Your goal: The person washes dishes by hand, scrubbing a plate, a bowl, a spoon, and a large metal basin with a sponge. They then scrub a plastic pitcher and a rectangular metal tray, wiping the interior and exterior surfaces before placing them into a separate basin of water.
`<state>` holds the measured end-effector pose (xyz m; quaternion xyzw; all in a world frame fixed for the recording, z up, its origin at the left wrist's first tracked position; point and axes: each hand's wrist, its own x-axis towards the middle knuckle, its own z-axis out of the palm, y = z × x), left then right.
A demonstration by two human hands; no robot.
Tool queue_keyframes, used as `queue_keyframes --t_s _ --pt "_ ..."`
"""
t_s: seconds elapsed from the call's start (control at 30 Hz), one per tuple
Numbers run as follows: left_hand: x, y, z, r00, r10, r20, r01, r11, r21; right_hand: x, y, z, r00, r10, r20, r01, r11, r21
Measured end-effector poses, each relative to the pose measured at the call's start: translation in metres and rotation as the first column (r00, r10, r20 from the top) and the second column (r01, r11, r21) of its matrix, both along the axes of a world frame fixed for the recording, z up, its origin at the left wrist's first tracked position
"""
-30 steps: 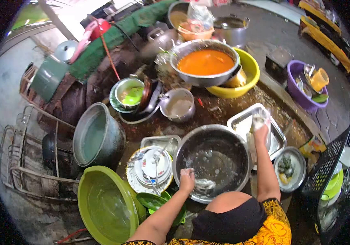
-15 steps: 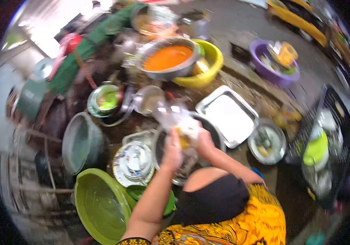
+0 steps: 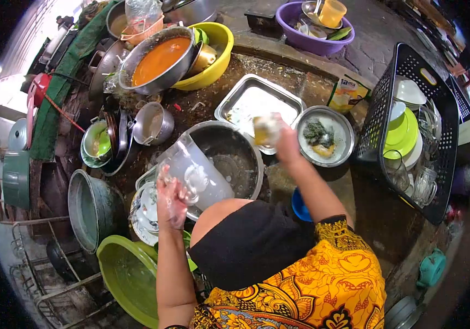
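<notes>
My left hand [image 3: 170, 200] grips a clear plastic jug [image 3: 198, 171] covered in suds, tilted over the near rim of a large steel basin [image 3: 246, 159]. My right hand [image 3: 283, 140] is raised over the basin's far right edge and holds a soapy yellow sponge [image 3: 265, 130]. The two hands are apart, about a forearm's length from each other.
A rectangular steel tray [image 3: 257, 98] and a round steel dish [image 3: 325, 134] with scraps lie beyond the basin. A black crate [image 3: 410, 126] of washed dishes stands right. A green tub [image 3: 128, 274] and grey pot [image 3: 90, 208] hold water left. A bowl of orange liquid [image 3: 158, 57] sits behind.
Both hands were together on the jug over the basin; now the right hand has pulled away with the sponge while the left keeps the jug. The view has swung right.
</notes>
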<state>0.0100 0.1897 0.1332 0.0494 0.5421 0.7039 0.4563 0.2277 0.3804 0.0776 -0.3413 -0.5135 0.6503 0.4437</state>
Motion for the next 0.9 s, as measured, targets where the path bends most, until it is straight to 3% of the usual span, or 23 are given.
queue_keyframes --t_s 0.03,0.07,0.13,0.2,0.33,0.37,0.4,0.43,0.5,0.53,0.6,0.67,0.7,0.73,0.77,0.8,0.83,0.87,0.9 --pt "-0.009 -0.008 -0.003 0.991 -0.08 -0.11 0.077 0.997 -0.029 0.018 0.025 -0.046 0.82 -0.338 0.461 0.12 0.89 0.439" --pt "-0.014 -0.014 -0.005 0.963 -0.16 -0.214 0.149 0.986 -0.069 0.042 0.041 -0.073 0.52 -0.616 0.592 -0.014 0.686 0.727" --pt "-0.009 -0.016 0.008 0.958 -0.115 -0.262 0.088 0.99 -0.113 0.074 0.058 -0.126 0.308 -0.669 0.676 -0.115 0.68 0.725" --pt "-0.017 -0.029 0.008 0.854 -0.166 -0.494 0.043 0.967 -0.251 0.096 0.057 -0.155 0.268 -0.568 0.778 -0.246 0.741 0.625" --pt "-0.033 -0.054 0.018 0.719 -0.107 -0.686 -0.154 0.939 -0.308 0.119 0.062 -0.245 0.282 -0.445 0.85 -0.289 0.805 0.518" --pt "-0.037 -0.059 0.021 0.728 -0.066 -0.683 -0.195 0.934 -0.298 0.123 0.07 -0.257 0.471 -0.337 0.815 -0.008 0.922 0.386" --pt "-0.042 -0.066 0.025 0.732 -0.018 -0.681 -0.245 0.926 -0.288 0.118 0.075 -0.265 0.652 -0.25 0.716 0.213 0.966 0.143" --pt "-0.047 -0.075 0.026 0.718 0.036 -0.695 -0.314 0.908 -0.277 0.113 0.073 -0.244 0.742 -0.163 0.65 0.196 0.98 0.022" --pt "-0.055 -0.093 0.028 0.698 0.124 -0.705 -0.344 0.922 -0.179 0.126 0.084 -0.254 0.742 -0.023 0.67 0.068 0.997 -0.041" --pt "-0.057 -0.105 0.034 0.682 0.174 -0.71 -0.398 0.903 -0.162 0.132 0.102 -0.278 0.646 0.005 0.764 -0.026 1.0 0.015" --pt "-0.058 -0.123 0.042 0.832 0.275 -0.483 -0.412 0.888 -0.205 0.113 0.084 -0.179 0.113 -0.134 0.985 -0.416 0.893 0.169" --pt "-0.057 -0.142 0.049 0.837 0.36 -0.412 -0.474 0.853 -0.22 0.088 0.074 -0.13 0.239 -0.324 0.916 -0.234 0.896 0.378" --pt "-0.06 -0.154 0.043 0.855 0.403 -0.326 -0.471 0.867 -0.162 0.071 0.07 -0.095 0.308 -0.32 0.896 -0.224 0.891 0.396" --pt "-0.062 -0.164 0.038 0.87 0.433 -0.235 -0.465 0.879 -0.103 0.062 0.082 -0.095 0.454 -0.316 0.833 -0.239 0.858 0.455" --pt "-0.057 -0.168 0.044 0.858 0.467 -0.216 -0.496 0.862 -0.106 0.046 0.085 -0.078 0.647 -0.339 0.683 -0.282 0.726 0.627" --pt "-0.057 -0.174 0.042 0.851 0.486 -0.198 -0.509 0.856 -0.088 0.019 0.077 -0.046 0.758 -0.137 0.638 -0.26 0.833 0.488" --pt "-0.059 -0.18 0.037 0.851 0.502 -0.157 -0.518 0.851 -0.086 -0.009 0.051 0.006 0.823 -0.041 0.566 -0.297 0.819 0.491" --pt "-0.061 -0.185 0.031 0.851 0.512 -0.117 -0.522 0.849 -0.081 -0.037 0.013 0.07 0.84 0.229 0.492 -0.357 0.916 0.184" --pt "-0.063 -0.188 0.023 0.84 0.528 -0.125 -0.537 0.842 -0.056 -0.061 -0.005 0.102 0.834 0.352 0.426 -0.483 0.838 0.253"
